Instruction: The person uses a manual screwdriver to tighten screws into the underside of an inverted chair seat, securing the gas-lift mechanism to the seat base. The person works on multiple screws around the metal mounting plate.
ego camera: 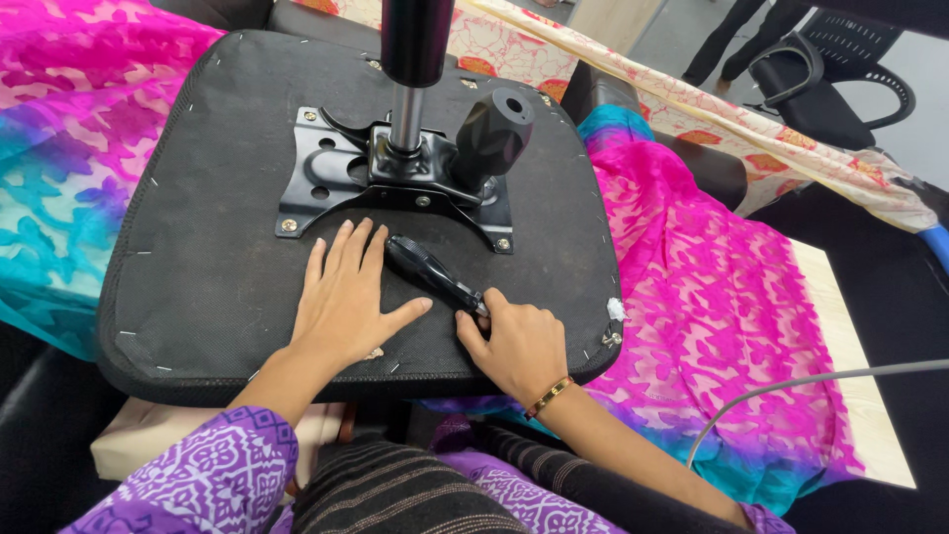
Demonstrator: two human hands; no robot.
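I see my left hand (344,297) lying flat and released on the upturned black fabric-covered chair seat (208,247); my right hand (519,344) grasps the black-handled screwdriver (430,272) lying below the black metal mounting plate (326,178).

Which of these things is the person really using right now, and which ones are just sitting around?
In use:
- upturned chair seat, with the left hand flat on it
- black-handled screwdriver, held by the right hand
- metal bracket screwed to the seat
- black knob

Just sitting around:
- pink and blue cloth
- office chair behind
- grey cable
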